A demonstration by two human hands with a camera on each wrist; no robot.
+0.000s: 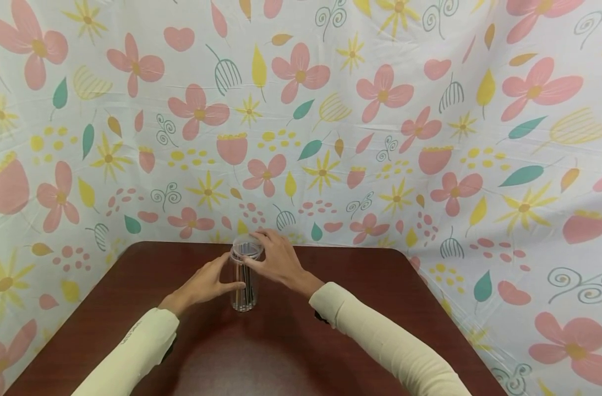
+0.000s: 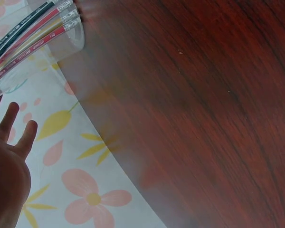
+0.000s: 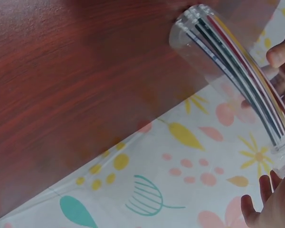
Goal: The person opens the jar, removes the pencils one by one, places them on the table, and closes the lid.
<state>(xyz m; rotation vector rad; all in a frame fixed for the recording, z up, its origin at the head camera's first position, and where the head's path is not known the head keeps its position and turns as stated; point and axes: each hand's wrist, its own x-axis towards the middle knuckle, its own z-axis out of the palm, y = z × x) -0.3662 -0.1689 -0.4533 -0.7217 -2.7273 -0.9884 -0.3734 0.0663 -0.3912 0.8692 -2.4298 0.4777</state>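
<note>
A clear cylindrical jar [image 1: 239,302] stands upright on the table with several pencils [image 3: 247,71] in it, dark, red and yellowish. My left hand [image 1: 204,283] holds the jar's side, its thumb across the front and its fingers partly hidden behind. Over the jar's mouth, my right hand [image 1: 281,264] grips a clear round lid [image 1: 247,246] by its edge; whether the lid touches the rim is hard to tell. The left wrist view shows part of the left hand [image 2: 9,156] beside the jar's top; the right wrist view catches the right hand's fingers [image 3: 266,194] near the mouth.
The dark red-brown wooden table [image 1: 291,352] has rounded far corners. A white cloth [image 1: 301,132] with pink, yellow and green floral prints hangs behind the table and along its sides.
</note>
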